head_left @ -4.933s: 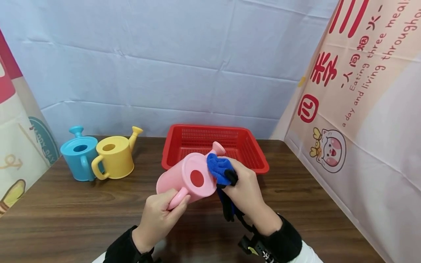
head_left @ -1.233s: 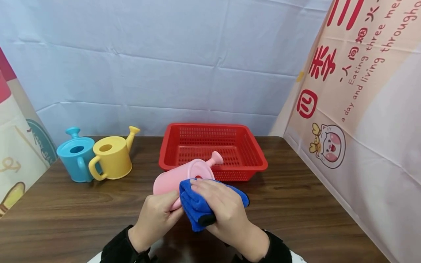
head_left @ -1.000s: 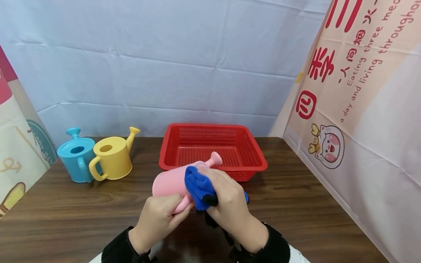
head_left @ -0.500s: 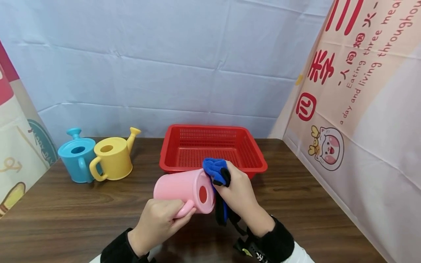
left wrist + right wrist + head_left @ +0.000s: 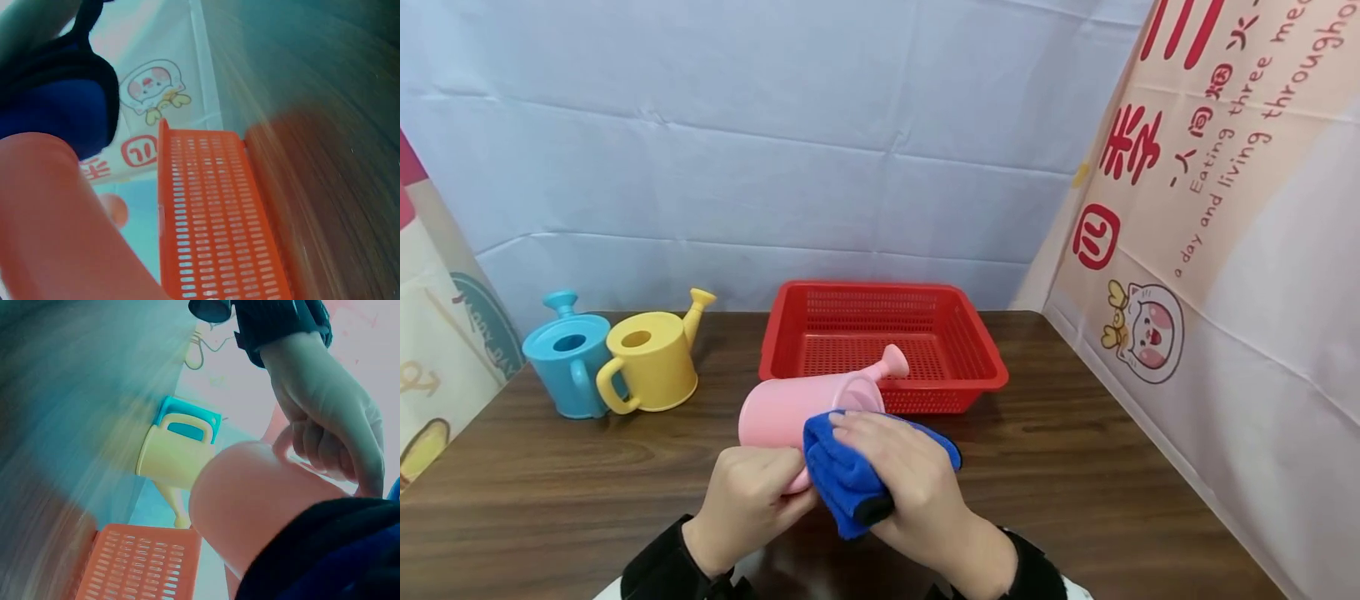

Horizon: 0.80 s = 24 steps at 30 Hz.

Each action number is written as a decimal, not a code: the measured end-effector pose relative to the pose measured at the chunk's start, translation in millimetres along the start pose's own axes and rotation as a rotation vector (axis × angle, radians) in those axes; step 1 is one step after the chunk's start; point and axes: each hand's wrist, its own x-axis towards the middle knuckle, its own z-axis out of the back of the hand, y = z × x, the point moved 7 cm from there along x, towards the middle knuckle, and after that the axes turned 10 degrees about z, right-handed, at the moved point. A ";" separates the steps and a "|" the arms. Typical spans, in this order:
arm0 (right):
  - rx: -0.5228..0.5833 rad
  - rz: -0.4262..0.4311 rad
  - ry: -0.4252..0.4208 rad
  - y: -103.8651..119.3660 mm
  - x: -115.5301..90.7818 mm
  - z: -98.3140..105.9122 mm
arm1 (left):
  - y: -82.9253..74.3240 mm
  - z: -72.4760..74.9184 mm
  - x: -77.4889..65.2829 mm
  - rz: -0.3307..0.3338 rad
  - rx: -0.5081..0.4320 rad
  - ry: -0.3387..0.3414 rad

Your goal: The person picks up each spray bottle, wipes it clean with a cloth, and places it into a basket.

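Note:
A pink watering can point(image 5: 786, 408) is held on its side above the table, its spout pointing right over the red basket's near rim. My left hand point(image 5: 748, 492) grips its handle, fingers curled round it as the right wrist view also shows. A blue cloth with black edging point(image 5: 838, 475) lies over the can's top end, hiding its opening. My right hand point(image 5: 913, 483) holds this cloth, with the fingers laid over it and pressed against the can; the thumb is hidden. In the left wrist view the pink can's body point(image 5: 62, 219) is close, with the cloth point(image 5: 62, 115) above it.
A red perforated basket point(image 5: 880, 385) stands on the brown wooden table point(image 5: 1112, 500) behind my hands. On the left stand a blue watering can point(image 5: 571, 367) and a yellow watering can point(image 5: 655, 367), side by side. A pale cloth backdrop point(image 5: 775, 150) closes off the back.
Half a second ago the cloth was at the can's far right edge; my right hand has brought it left and nearer, over the top end. The can has turned, its spout showing again.

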 end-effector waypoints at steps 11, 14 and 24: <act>0.098 -0.140 -0.073 -25.6 -17.8 5.3 | -7.1 5.3 0.4 -0.107 0.035 -0.017; 0.143 -0.279 -0.075 -40.4 -30.5 8.2 | -10.7 5.9 1.5 -0.150 0.044 -0.011; 0.159 -0.330 0.177 -52.6 -41.0 20.5 | -25.9 11.9 6.4 -0.407 0.053 0.114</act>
